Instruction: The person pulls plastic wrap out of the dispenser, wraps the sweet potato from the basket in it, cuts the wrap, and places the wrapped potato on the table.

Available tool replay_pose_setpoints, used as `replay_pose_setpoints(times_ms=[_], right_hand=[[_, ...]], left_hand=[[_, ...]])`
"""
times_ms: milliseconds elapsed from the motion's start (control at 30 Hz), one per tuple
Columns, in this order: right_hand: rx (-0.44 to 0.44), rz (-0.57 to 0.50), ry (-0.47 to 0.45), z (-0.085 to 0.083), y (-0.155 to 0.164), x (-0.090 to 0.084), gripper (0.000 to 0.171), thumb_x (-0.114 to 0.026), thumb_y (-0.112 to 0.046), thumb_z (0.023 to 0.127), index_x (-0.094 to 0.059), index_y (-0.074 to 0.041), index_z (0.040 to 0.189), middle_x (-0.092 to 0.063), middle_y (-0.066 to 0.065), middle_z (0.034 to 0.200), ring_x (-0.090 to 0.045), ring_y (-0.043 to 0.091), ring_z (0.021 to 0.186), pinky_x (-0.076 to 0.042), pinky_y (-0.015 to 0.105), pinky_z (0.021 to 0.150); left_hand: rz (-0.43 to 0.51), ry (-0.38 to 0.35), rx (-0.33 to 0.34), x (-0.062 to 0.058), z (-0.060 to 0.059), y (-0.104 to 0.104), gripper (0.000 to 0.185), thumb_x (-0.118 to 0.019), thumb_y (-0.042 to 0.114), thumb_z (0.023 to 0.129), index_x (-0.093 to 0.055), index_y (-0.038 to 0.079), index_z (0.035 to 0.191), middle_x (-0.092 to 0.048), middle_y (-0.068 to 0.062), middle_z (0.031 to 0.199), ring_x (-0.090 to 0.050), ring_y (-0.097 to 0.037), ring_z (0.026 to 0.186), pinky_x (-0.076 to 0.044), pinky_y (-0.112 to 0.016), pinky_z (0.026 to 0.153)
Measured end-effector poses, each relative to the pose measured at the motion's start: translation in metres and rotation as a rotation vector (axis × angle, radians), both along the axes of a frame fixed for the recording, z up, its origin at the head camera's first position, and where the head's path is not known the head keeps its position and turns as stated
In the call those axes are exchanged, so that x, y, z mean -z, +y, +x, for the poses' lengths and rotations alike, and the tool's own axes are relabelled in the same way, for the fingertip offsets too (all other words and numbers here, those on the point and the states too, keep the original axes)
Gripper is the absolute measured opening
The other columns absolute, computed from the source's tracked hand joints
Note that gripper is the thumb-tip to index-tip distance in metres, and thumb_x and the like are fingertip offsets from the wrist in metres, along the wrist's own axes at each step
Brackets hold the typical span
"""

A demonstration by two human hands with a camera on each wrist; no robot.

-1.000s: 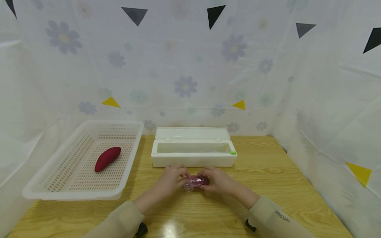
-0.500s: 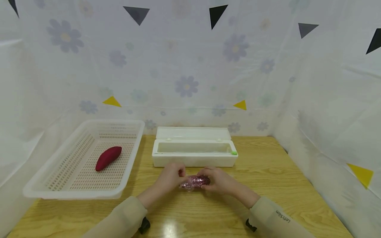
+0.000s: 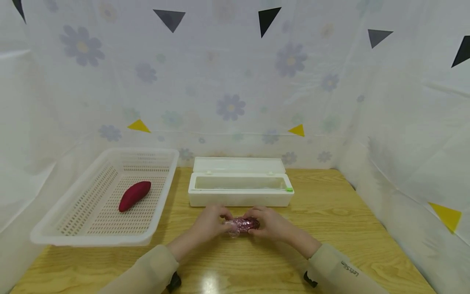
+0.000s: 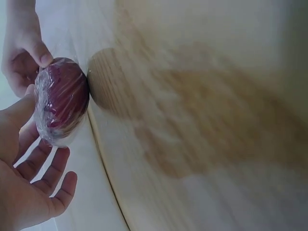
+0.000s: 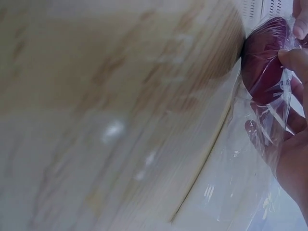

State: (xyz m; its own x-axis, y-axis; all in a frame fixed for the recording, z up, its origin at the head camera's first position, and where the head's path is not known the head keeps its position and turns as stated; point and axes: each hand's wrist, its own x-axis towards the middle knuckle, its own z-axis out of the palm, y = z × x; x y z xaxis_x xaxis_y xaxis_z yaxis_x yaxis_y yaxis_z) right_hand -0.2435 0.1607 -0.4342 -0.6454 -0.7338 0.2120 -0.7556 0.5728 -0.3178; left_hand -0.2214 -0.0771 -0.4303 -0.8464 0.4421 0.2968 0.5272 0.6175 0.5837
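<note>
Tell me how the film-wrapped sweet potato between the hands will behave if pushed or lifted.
The wrapped sweet potato is rounded and tapered, so it would probably roll crookedly on the table. Its glossy, wrinkled film probably makes it slippery. It keeps its shape between the left hand and right hand, so it is likely stiff.

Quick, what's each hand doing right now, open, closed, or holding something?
Left hand: holding one end of the wrapped sweet potato.
Right hand: holding the other end of it.
</note>
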Motion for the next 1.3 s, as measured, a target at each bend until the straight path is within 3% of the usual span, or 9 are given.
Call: replay_pose_setpoints(times_ms=[133,233,500,733,967,1067,1200,1300], right_hand=[[0.008,0.0,-0.002,0.0,-0.001,0.0,0.034,-0.074,-0.025,0.081,-0.063,-0.017,0.113,-0.063,-0.004,0.112,-0.059,0.01,0.099,-0.051,0.026,0.082],[0.012,-0.009,-0.003,0.001,-0.002,-0.001,0.035,-0.074,-0.024,0.081,-0.063,-0.016,0.113,-0.064,-0.002,0.111,-0.06,0.01,0.098,-0.051,0.027,0.081],[0.012,-0.027,-0.025,0.002,-0.003,-0.004,0.035,-0.075,-0.024,0.081,-0.063,-0.013,0.112,-0.064,0.001,0.11,-0.061,0.013,0.098,-0.051,0.029,0.083],[0.019,-0.016,-0.023,0.001,-0.003,-0.002,0.036,-0.075,-0.026,0.081,-0.062,-0.016,0.114,-0.062,-0.002,0.111,-0.06,0.011,0.099,-0.051,0.028,0.083],[0.045,-0.037,-0.073,0.002,0.004,-0.006,0.038,-0.07,-0.029,0.085,-0.061,-0.015,0.119,-0.063,-0.002,0.116,-0.06,0.014,0.104,-0.05,0.032,0.088],[0.042,-0.089,-0.035,0.0,0.015,-0.01,0.035,-0.069,-0.023,0.087,-0.061,-0.011,0.119,-0.064,0.003,0.116,-0.06,0.019,0.105,-0.05,0.037,0.089],[0.032,-0.153,0.103,-0.004,0.034,-0.015,0.032,-0.07,-0.017,0.085,-0.063,-0.009,0.116,-0.066,0.005,0.112,-0.061,0.021,0.103,-0.05,0.039,0.086],[0.077,-0.173,0.128,-0.004,0.049,-0.019,0.034,-0.07,-0.019,0.085,-0.063,-0.008,0.116,-0.066,0.003,0.112,-0.061,0.02,0.101,-0.05,0.04,0.085]], left_hand=[[-0.01,-0.027,-0.016,-0.001,0.004,0.0,0.027,-0.084,0.03,0.066,-0.072,0.014,0.085,-0.062,0.003,0.085,-0.055,-0.014,0.075,-0.044,-0.023,0.066],[-0.025,-0.005,-0.02,0.0,0.004,0.0,0.03,-0.085,0.027,0.064,-0.072,0.013,0.088,-0.066,0.002,0.087,-0.056,-0.013,0.075,-0.045,-0.023,0.067],[-0.05,0.01,-0.008,0.004,0.002,0.0,0.03,-0.085,0.02,0.067,-0.07,0.011,0.091,-0.07,0.001,0.085,-0.059,-0.009,0.07,-0.047,-0.021,0.062],[-0.12,0.027,-0.005,0.006,0.001,0.003,0.036,-0.085,0.02,0.065,-0.061,0.016,0.091,-0.067,0.002,0.087,-0.059,-0.01,0.075,-0.049,-0.025,0.068],[-0.117,0.017,-0.024,0.012,0.0,0.003,0.036,-0.085,0.019,0.066,-0.059,0.016,0.091,-0.066,0.002,0.088,-0.059,-0.012,0.078,-0.05,-0.028,0.07],[-0.111,0.012,-0.035,0.014,0.0,0.0,0.036,-0.085,0.02,0.066,-0.058,0.016,0.091,-0.066,0.001,0.089,-0.06,-0.013,0.079,-0.051,-0.029,0.07],[-0.109,-0.001,-0.053,0.015,0.001,-0.004,0.036,-0.085,0.02,0.067,-0.058,0.017,0.091,-0.065,0.002,0.088,-0.059,-0.012,0.079,-0.051,-0.029,0.071],[-0.109,-0.022,-0.057,0.014,0.001,-0.006,0.036,-0.085,0.02,0.068,-0.058,0.017,0.091,-0.064,0.003,0.087,-0.057,-0.011,0.078,-0.05,-0.029,0.07]])
